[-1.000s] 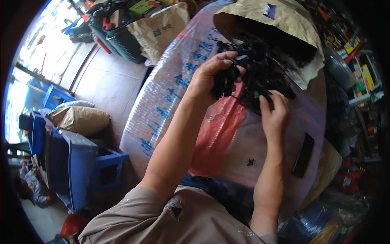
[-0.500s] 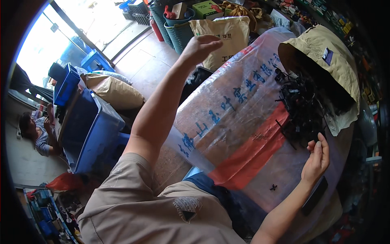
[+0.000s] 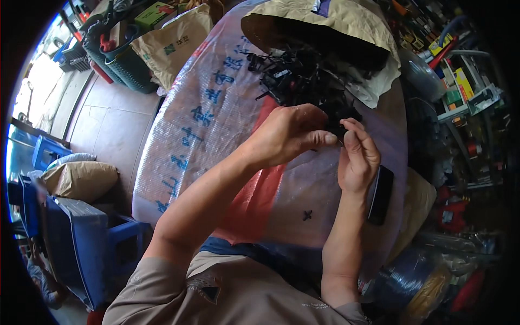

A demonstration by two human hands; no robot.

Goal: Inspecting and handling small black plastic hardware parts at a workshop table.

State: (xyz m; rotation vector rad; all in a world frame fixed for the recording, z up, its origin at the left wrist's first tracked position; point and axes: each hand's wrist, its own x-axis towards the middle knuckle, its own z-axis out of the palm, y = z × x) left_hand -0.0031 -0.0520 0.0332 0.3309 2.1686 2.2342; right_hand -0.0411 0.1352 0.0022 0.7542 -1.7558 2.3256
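Observation:
My left hand (image 3: 295,132) and my right hand (image 3: 358,157) meet over the covered work surface, at the near edge of a heap of small black parts (image 3: 292,78). The left fingers curl under with the thumb stretched toward the right hand. On the right hand, thumb and fingertips press together. Something small and dark shows between the fingertips, too small to make out. The heap spills from the dark mouth of a paper sack (image 3: 374,32). One small black piece (image 3: 307,215) lies apart on the woven plastic sheet (image 3: 216,130), which bears blue writing and a red band.
A black phone-like slab (image 3: 381,195) lies beside my right forearm. Blue plastic bins (image 3: 81,244) and a filled sack (image 3: 81,179) stand at the left, green baskets (image 3: 127,65) at the far left. Crowded shelves (image 3: 460,103) line the right.
My left hand has come down from the raised position to meet my right hand by the black heap. The view has turned, so the work surface sits further left.

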